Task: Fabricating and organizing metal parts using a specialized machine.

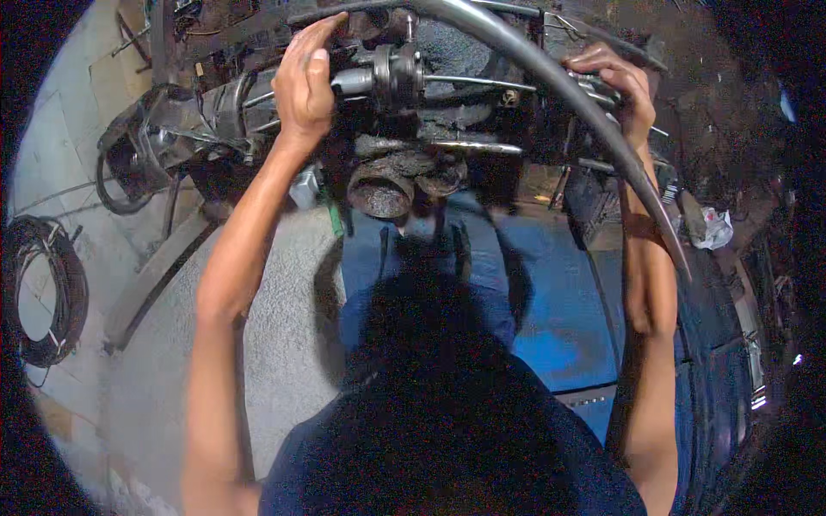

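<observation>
My left hand (305, 86) is up against the dark, greasy machinery, its fingers stretched out and the thumb apart. Beside it, a silvery shaft (353, 82) runs into a round black collar (396, 77). Across at the right, my right hand (626, 84) has its fingers curled over a shiny metal part (594, 86); its kind is too hidden to name. A long curved grey bar or rim (551, 69) arcs over the work, passing between the camera and the right side of the machinery. Below the shaft sits a dirt-caked round fitting (380, 196).
A coil of black hose or cable (73, 292) lies on the pale floor (142, 361) at the left. A slanting beam (159, 275) stands nearby. Below the machinery is a blue panel (559, 327). Crumpled white wrapping (714, 228) lies on the right, among dark clutter.
</observation>
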A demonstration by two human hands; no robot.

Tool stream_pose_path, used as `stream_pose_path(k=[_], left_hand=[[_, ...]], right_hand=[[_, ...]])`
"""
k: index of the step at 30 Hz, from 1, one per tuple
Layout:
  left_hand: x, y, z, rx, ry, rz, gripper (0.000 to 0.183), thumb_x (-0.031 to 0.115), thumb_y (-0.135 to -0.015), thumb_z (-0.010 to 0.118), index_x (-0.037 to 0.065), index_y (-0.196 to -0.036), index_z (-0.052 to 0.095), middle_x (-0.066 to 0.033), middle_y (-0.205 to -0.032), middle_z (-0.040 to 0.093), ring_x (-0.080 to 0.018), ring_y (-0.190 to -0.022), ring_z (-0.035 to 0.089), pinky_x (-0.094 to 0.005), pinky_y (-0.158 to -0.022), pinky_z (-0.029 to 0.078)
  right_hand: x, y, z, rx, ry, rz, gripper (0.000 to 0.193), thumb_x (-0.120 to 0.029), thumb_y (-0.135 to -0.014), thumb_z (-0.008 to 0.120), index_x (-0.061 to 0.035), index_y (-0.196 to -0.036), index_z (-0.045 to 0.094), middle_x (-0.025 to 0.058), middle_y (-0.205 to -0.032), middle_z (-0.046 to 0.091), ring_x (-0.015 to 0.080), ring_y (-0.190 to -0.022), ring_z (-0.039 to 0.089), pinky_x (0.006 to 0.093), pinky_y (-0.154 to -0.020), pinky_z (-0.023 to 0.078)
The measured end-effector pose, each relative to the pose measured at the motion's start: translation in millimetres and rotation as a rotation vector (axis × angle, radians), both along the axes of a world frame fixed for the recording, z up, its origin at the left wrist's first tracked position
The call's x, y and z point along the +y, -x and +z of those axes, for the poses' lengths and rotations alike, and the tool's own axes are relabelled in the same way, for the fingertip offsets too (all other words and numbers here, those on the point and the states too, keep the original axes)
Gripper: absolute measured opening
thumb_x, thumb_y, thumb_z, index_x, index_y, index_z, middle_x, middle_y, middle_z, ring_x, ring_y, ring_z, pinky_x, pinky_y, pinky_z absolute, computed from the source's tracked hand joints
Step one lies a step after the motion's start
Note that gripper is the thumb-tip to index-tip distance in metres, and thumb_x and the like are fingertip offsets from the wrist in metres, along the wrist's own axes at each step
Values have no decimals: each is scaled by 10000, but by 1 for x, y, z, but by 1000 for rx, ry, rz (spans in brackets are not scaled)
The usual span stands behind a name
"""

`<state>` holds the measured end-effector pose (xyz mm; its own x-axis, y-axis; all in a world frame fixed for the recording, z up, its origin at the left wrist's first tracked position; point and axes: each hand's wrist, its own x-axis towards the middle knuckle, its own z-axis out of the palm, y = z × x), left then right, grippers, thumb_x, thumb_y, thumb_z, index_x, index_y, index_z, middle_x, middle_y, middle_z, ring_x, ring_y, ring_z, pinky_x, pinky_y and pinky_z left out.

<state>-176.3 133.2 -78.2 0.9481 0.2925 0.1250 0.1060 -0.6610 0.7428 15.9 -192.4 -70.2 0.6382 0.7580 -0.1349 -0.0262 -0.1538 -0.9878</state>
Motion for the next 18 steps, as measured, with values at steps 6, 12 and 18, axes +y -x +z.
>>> stream_pose_path(k=[6,12,18], left_hand=[[-4,-3,-5,-28,26,21,480,307,-890,304,-9,-1102,596,-183,-1114,592,-312,-1084,539,-363,-966,372],[-11,-14,-7,-63,32,-9,467,284,-889,308,-20,-1096,596,-176,-1109,599,-308,-1081,547,-361,-961,380],[10,11,3,-12,-50,41,472,296,-893,312,-22,-1099,593,-176,-1121,597,-310,-1087,544,-366,-968,375]], right_hand=[[-3,1,2,42,18,-38,458,-266,-748,409,116,-844,642,236,-895,633,289,-870,550,342,-856,401],[-13,-5,10,38,26,-55,464,-277,-743,418,116,-841,644,233,-875,635,289,-861,549,348,-848,401],[15,10,-9,77,-49,-42,466,-277,-753,410,119,-840,641,241,-878,631,291,-861,549,347,-849,400]])
